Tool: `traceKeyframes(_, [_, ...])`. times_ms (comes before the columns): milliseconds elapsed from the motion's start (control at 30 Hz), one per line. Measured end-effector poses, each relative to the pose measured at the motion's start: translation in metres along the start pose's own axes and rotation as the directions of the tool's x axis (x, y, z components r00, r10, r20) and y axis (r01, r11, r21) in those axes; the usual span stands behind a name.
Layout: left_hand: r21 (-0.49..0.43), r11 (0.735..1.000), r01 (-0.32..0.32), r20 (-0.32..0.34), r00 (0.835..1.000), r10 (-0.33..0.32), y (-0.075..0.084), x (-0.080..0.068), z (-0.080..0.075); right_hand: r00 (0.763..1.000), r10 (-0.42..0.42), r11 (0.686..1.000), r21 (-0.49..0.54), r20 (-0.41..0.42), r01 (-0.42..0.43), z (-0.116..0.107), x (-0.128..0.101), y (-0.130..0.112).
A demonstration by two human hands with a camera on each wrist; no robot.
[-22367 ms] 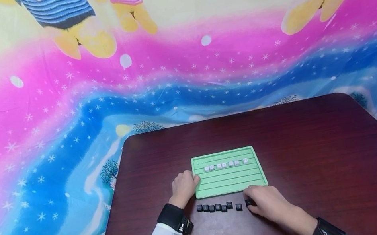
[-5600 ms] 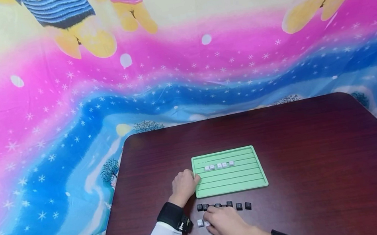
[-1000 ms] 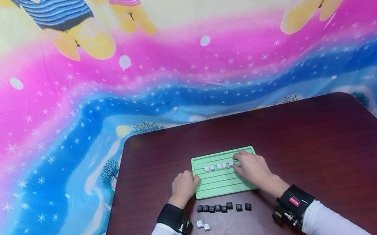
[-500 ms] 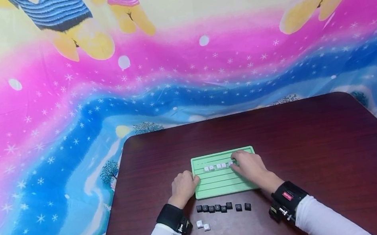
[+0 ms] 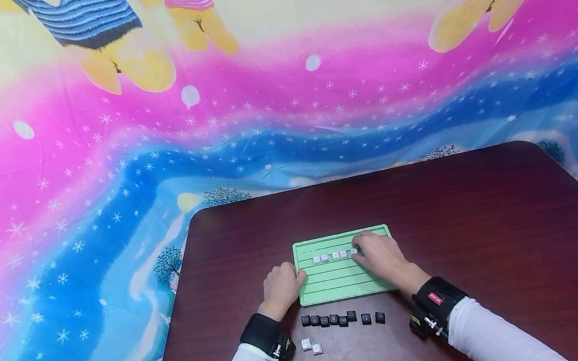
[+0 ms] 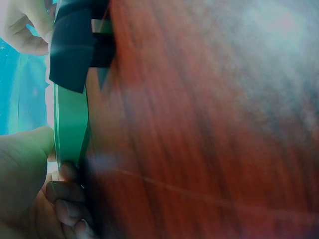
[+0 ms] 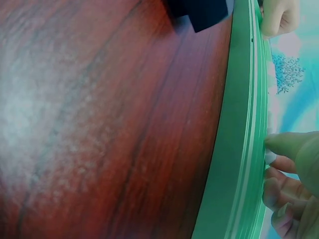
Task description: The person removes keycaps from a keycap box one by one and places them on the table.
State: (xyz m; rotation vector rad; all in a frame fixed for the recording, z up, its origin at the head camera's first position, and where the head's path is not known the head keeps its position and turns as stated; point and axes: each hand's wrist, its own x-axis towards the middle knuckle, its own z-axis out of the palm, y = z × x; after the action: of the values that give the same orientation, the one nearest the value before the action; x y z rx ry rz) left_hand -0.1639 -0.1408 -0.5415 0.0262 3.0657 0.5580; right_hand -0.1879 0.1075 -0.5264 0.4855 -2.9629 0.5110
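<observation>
A green ridged tray (image 5: pixel 336 282) lies on the dark wooden table (image 5: pixel 495 225). My left hand (image 5: pixel 281 288) grips the tray's left edge, thumb (image 6: pixel 22 159) on top and fingers (image 6: pixel 65 199) curled against the green tray rim (image 6: pixel 70 124). A short row of white keycaps (image 5: pixel 330 256) sits in an upper groove. My right hand (image 5: pixel 382 257) rests on the tray, its fingertips pinching the rightmost white keycap (image 5: pixel 354 251). In the right wrist view the fingers (image 7: pixel 286 167) curl at the green tray edge (image 7: pixel 239 129).
A row of several black keycaps (image 5: pixel 342 319) lies in front of the tray, and two loose white keycaps (image 5: pixel 311 345) lie near my left wrist. A black keycap (image 7: pixel 199 12) shows in the right wrist view. A bright patterned cloth (image 5: pixel 99 170) hangs behind the table.
My right hand has slid a little left along the tray onto the rightmost white keycap. Since the oldest frames, two white keycaps have left the tray and lie on the table.
</observation>
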Motion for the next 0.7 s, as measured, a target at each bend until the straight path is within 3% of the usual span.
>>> traceKeyframes(367, [-0.008,1.000,-0.002,0.005,1.000,0.002,0.0001,-0.0007,-0.0013,0.999,0.018,1.000,-0.003,0.041,-0.018,-0.0040,0.0029,-0.0040])
traceKeyframes(700, [-0.010,1.000,-0.012,-0.009,1.000,0.012,-0.0013,-0.0001,-0.0004,1.000,0.010,1.000,-0.013,0.026,-0.010,-0.0096,0.0024,-0.0070])
